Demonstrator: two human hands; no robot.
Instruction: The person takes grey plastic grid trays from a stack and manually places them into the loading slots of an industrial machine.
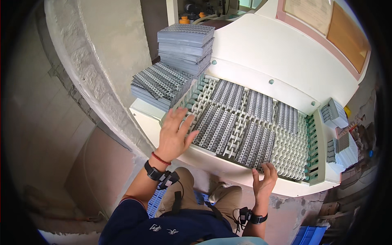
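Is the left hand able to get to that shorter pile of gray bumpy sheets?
Yes, it looks that way: the left hand seems empty and open, close to the near side of the shorter pile, and I see nothing standing between them.

The white machine body (228, 168) occupied the centre and right of the frame and carried a bed of pale rollers (290, 153). Five dark patterned panels (215, 128) lay flat on the rollers in two rows, three above two. Stacked grey panels (185, 37) stood at its upper-left end.
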